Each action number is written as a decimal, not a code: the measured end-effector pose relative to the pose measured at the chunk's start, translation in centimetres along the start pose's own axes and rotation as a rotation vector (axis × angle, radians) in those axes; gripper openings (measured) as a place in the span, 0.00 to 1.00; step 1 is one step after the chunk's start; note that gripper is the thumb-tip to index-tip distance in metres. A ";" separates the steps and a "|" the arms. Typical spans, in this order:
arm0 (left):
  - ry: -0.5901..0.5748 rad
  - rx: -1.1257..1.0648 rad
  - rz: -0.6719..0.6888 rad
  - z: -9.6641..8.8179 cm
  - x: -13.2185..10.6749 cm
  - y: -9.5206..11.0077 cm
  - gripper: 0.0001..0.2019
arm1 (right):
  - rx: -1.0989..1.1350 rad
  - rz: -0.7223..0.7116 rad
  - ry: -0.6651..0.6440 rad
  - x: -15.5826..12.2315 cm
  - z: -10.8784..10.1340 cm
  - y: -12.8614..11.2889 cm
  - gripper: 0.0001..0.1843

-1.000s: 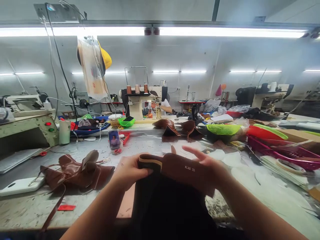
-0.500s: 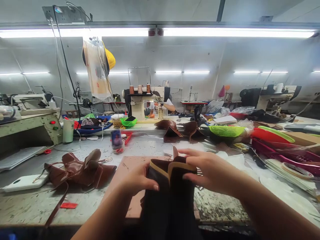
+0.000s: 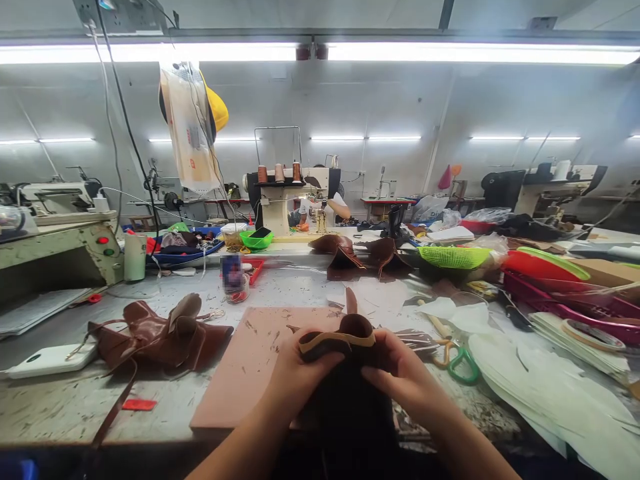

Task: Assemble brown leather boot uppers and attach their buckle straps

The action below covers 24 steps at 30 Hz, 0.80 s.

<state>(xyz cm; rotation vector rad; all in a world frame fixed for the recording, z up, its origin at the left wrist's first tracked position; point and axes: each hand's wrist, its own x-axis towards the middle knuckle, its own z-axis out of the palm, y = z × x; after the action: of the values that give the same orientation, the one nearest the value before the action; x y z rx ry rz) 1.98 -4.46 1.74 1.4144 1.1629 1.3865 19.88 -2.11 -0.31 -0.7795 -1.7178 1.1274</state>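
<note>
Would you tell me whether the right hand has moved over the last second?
Yes. The right hand has drawn back toward the person and left, nearer the pink board, uncovering the scissors; it grips the leather.

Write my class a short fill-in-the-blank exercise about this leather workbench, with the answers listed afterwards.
1. The left hand and right hand both grip a dark leather piece above a ____ board.
2. The scissors lie to the ____ of the right hand.
3. The mesh basket further back is ____.
Missing words: pink; right; green.
</note>
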 end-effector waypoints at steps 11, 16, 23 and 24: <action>-0.116 0.037 0.001 0.3 -1.3 -1.0 0.08 | -0.275 -0.319 -0.058 -1.2 -1.5 -1.3 0.14; -0.436 0.057 -0.091 -0.5 -1.5 -0.4 0.08 | -0.762 -0.250 -0.599 -0.8 -3.6 -5.4 0.10; -0.403 0.037 -0.051 0.1 -2.0 -1.0 0.09 | -1.087 -0.446 -0.733 -0.8 -3.0 -6.1 0.09; -0.383 0.032 -0.056 0.3 -2.0 -1.0 0.10 | -1.108 -0.472 -0.732 -0.8 -3.0 -6.2 0.09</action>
<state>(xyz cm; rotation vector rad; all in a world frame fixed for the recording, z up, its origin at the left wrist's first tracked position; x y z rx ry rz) 2.24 -6.15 0.30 1.5737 0.9680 1.0046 22.85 -4.14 5.63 -0.5094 -2.9979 0.0030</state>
